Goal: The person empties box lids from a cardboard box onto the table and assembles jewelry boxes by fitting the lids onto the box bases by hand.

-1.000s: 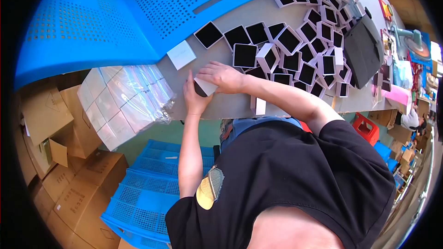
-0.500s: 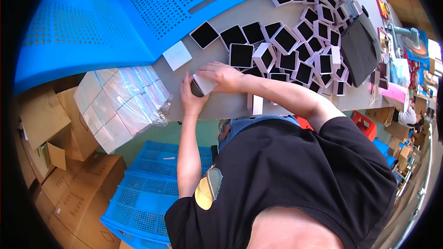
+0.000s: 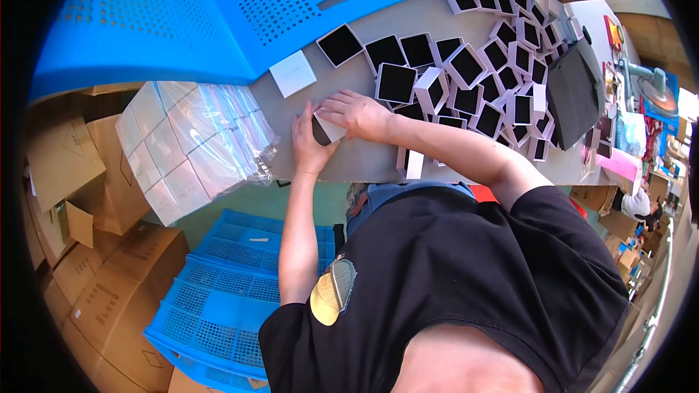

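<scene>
Grey worktop (image 3: 357, 165), blue crate (image 3: 240, 51) far left, black-faced boxes (image 3: 397, 84) right. Near left: left hand (image 3: 313, 149) and right hand (image 3: 359, 117), fingers of both clamped on 1 black-and-white box (image 3: 333, 131) between them.

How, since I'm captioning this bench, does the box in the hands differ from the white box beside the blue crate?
The held box is between the left hand and right hand; the white box lies on the table, untouched.
The held box shows a dark face beside a white one; the white box shows a white top.
Fingers partly cover the held box, not the white box.
Both have white surfaces.
</scene>
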`<action>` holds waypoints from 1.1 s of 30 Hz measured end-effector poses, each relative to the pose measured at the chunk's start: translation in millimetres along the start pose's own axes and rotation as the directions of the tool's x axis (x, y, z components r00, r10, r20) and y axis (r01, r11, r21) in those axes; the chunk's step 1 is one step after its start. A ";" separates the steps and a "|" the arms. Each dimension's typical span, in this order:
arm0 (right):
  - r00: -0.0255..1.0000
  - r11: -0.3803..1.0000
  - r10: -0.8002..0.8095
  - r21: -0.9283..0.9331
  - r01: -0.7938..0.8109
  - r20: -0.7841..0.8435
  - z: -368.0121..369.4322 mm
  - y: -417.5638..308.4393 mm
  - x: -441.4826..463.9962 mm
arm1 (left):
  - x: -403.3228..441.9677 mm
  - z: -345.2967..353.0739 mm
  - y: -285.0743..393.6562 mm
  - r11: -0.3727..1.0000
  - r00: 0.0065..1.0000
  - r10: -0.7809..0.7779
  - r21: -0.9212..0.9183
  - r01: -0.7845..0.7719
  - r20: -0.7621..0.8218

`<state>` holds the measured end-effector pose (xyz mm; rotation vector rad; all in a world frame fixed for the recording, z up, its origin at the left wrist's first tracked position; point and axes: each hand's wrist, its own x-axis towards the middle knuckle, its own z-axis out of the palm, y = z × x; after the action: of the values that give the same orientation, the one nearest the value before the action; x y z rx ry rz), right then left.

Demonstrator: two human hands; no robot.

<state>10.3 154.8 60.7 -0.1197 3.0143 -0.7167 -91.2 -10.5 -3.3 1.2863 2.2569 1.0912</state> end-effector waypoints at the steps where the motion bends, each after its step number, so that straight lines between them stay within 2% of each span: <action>1: 1.000 1.000 0.010 -0.008 -0.010 0.000 3.5 0.1 0.1 | 2.2 -7.3 10.2 1.000 1.000 -0.024 -0.016 0.024 -0.019; 3: 0.999 1.000 0.012 0.022 -0.012 -0.030 10.1 4.3 0.0 | 3.4 -22.0 29.5 0.997 0.998 -0.051 -0.055 0.049 -0.045; 6: 0.995 0.995 -0.006 0.096 0.016 -0.104 23.0 13.4 -7.4 | -0.8 -10.2 18.8 0.981 0.989 -0.125 -0.141 0.134 0.077; 7: 0.992 0.996 -0.016 0.087 0.027 -0.125 32.2 15.3 -6.4 | 0.2 -3.3 13.5 0.992 0.998 -0.019 -0.120 0.027 0.061; 8: 0.988 0.997 -0.018 0.068 0.028 -0.151 34.4 16.4 -3.9 | 2.4 -7.2 15.4 0.988 0.994 -0.061 -0.137 0.073 0.091; 9: 0.996 0.996 -0.021 -0.083 0.014 -0.089 29.9 12.1 -2.3 | 5.4 -9.6 17.5 0.981 0.989 -0.089 -0.159 0.108 0.121; 10: 1.000 0.972 -0.009 -0.234 0.004 -0.019 26.6 3.9 0.1 | 7.6 -11.5 15.1 0.990 0.989 -0.054 -0.125 0.071 0.136; 12: 0.978 0.932 -0.007 -0.357 -0.068 -0.207 57.0 0.7 1.5 | 9.7 -12.7 3.2 0.999 0.992 0.024 -0.032 -0.020 0.127; 13: 0.994 0.978 0.038 -0.199 -0.059 -0.107 32.1 -6.9 -1.8 | 8.9 -13.7 -1.6 0.997 0.992 0.061 0.032 -0.065 0.112; 14: 0.994 0.997 0.077 0.002 -0.077 -0.080 13.5 -12.1 -10.7 | 10.0 -15.0 1.1 0.996 0.996 0.065 0.049 -0.068 0.057; 15: 0.993 0.970 0.103 0.213 -0.114 0.060 -17.1 -16.3 -17.1 | 10.9 -16.0 5.4 0.996 0.998 0.061 0.065 -0.061 0.000; 16: 0.999 0.914 0.045 0.404 -0.040 -0.003 -44.8 -13.0 -33.5 | 14.2 -17.5 8.9 0.987 0.999 0.042 0.154 -0.043 0.012; 18: 0.989 0.824 0.103 0.566 -0.027 -0.103 -96.4 -0.8 -76.9 | 19.9 -18.3 19.1 0.944 1.000 -0.009 0.330 0.002 0.019; 19: 0.974 0.805 0.187 0.588 -0.080 -0.124 -119.0 11.9 -101.6 | 19.8 -19.0 27.8 0.932 1.000 0.001 0.362 0.003 -0.010; 21: 0.922 0.802 0.348 0.562 -0.200 -0.170 -153.4 53.3 -155.7 | 22.2 -15.4 53.9 0.905 0.998 0.023 0.426 0.007 -0.065; 23: 0.837 0.772 0.521 0.510 -0.379 -0.165 -189.2 103.8 -214.0 | 30.0 -7.1 83.8 0.945 0.994 -0.025 0.323 0.057 -0.104; 24: 0.777 0.818 0.541 0.417 -0.396 -0.323 -181.3 143.7 -240.5 | 31.6 -3.8 99.7 0.958 0.991 -0.060 0.272 0.092 -0.123; 26: 0.736 0.775 0.621 0.352 -0.524 -0.272 -207.8 215.5 -277.3 | 53.0 10.3 137.2 0.973 0.993 -0.007 0.228 0.034 -0.121; 28: 0.718 0.770 0.637 0.192 -0.609 -0.280 -234.5 285.5 -293.1 | 87.8 29.1 176.0 0.986 0.996 0.042 0.163 -0.028 -0.084; 30: 0.696 0.787 0.595 0.116 -0.605 -0.402 -244.0 363.2 -296.6 | 133.4 61.9 214.8 0.996 0.997 0.072 0.046 -0.072 -0.011; 33: 0.676 0.776 0.546 -0.006 -0.631 -0.496 -254.7 465.0 -279.5 | 204.0 124.4 257.7 0.981 0.976 0.180 0.046 -0.186 0.120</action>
<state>243.5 706.4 84.4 1.1528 3.2013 -0.4402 24.6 294.8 126.5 1.5651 2.1329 0.9898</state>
